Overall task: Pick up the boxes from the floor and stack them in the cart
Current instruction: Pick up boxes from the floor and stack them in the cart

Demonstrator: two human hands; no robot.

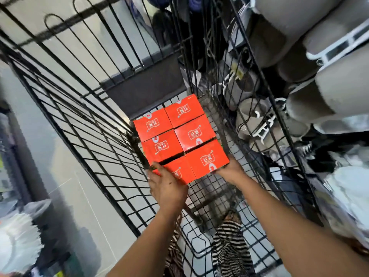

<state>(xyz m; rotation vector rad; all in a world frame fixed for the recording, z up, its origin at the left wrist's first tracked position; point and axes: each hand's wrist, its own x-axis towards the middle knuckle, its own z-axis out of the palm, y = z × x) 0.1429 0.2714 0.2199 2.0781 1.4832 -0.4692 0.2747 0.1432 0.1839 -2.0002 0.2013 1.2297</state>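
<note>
Several orange-red boxes with white labels lie side by side in two columns on the bottom of a black wire cart (95, 136). The far four (175, 128) sit tight together. Both my hands are down inside the cart on the nearest pair. My left hand (166, 186) lies over the near-left box (179, 172), fingers curled round its left edge. My right hand (229, 168) holds the near-right box (207, 158) from its near right edge, with its fingers hidden under the box. A dark gap separates this pair from the four beyond.
The cart's wire walls rise on all sides, with a grey panel (143, 90) at its far end. Racks of grey shoes (259, 120) press against the cart's right side. Grey floor tiles (65, 166) lie to the left. Striped trousers (229, 246) show through the wire below.
</note>
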